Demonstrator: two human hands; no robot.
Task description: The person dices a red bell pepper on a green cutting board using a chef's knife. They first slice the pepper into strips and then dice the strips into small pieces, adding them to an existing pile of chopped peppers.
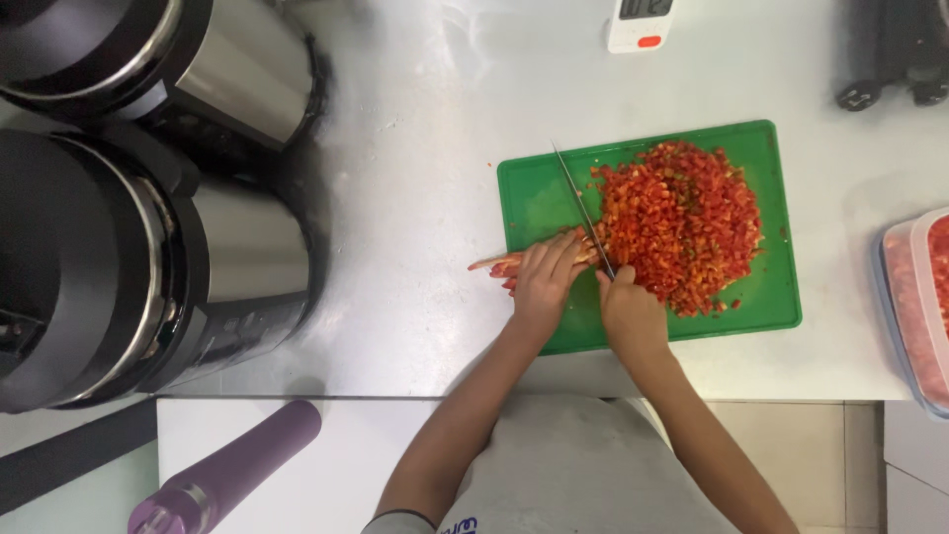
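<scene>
Left hand: fingers curled, pinning red pepper strips at green cutting board's left edge | Right hand: gripping knife, blade beside knuckles | Diced pepper pile: mid-board, kept off the blade's path.

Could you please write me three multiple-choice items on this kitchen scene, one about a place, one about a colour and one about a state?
1. Where does the heap of diced red pepper lie?
A. on the flat green plastic cutting board
B. in the clear plastic tub
C. on the bare steel counter

2. What colour is the bottle lying at the lower left?
A. yellow
B. purple
C. white

3. What is the right hand doing?
A. resting open on the counter
B. gripping the long steel knife
C. lifting the tub

Answers: 1 A, the heap covers the board's right half. 2 B, its body is plainly purple. 3 B, its fingers close round the knife's handle while the left hand pins red pepper strips.
</scene>
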